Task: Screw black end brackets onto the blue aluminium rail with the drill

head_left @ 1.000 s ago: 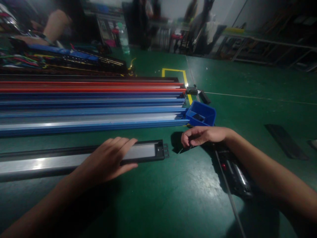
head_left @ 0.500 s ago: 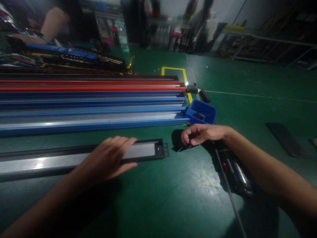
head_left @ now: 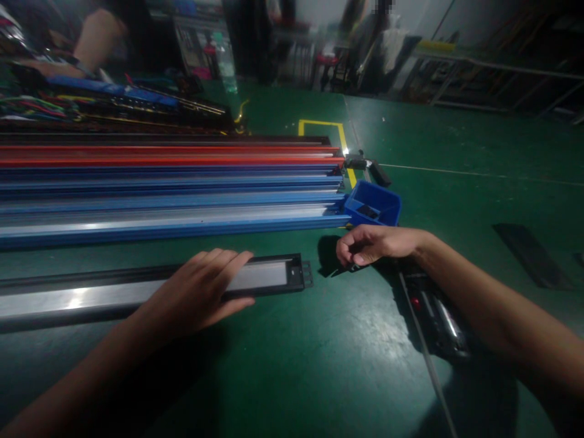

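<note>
A long black-edged metal profile [head_left: 267, 275] lies across the left of the green surface, with a black end piece at its right end. My left hand [head_left: 205, 289] spans the profile near that end, fingers over the far edge and thumb along the near edge. To the right, apart from the profile, my right hand [head_left: 365, 246] is curled closed with fingertips together. A small dark piece shows under its fingertips, too little to name. Just behind this hand is a blue bin [head_left: 387, 207] with small dark parts in it.
Blue profiles [head_left: 205, 219] and red profiles [head_left: 205, 152] lie side by side behind. A dark tool-like object [head_left: 438, 316] lies under my right forearm. A dark flat strip [head_left: 531, 255] is at the right. Beyond are wiring, a bottle [head_left: 225, 64] and another person's arm [head_left: 98, 42].
The view has shifted slightly. Both hands keep nearly the same pose and place relative to the profile and the bin.
</note>
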Tool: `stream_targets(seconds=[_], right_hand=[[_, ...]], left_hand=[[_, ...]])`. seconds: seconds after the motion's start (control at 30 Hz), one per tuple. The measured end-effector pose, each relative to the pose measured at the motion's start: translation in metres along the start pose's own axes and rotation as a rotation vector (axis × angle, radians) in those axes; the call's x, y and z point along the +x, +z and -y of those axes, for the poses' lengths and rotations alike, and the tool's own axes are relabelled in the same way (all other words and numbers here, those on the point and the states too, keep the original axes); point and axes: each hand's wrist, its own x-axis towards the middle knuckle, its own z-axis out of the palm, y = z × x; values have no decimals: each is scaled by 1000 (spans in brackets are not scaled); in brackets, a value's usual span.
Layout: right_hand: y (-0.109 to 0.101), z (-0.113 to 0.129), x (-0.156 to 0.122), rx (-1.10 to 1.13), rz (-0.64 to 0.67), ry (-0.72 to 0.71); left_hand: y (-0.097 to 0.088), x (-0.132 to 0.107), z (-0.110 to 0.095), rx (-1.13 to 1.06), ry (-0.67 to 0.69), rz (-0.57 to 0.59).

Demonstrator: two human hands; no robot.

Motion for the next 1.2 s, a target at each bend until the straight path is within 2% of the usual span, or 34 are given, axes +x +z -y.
stream_targets(seconds=[0.23, 0.6, 0.87, 1.2], right_hand=[[1, 2, 0, -13, 9, 2], [5, 4, -1, -56, 3, 48], [7, 10, -7, -101, 35, 88], [16, 18, -7, -399, 9, 109]], left_hand=[[0, 0, 1, -4, 7, -4], [-7, 8, -3, -84, -134, 157], [-7, 10, -3, -91, -136, 141], [-6, 9, -2, -84, -131, 171]])
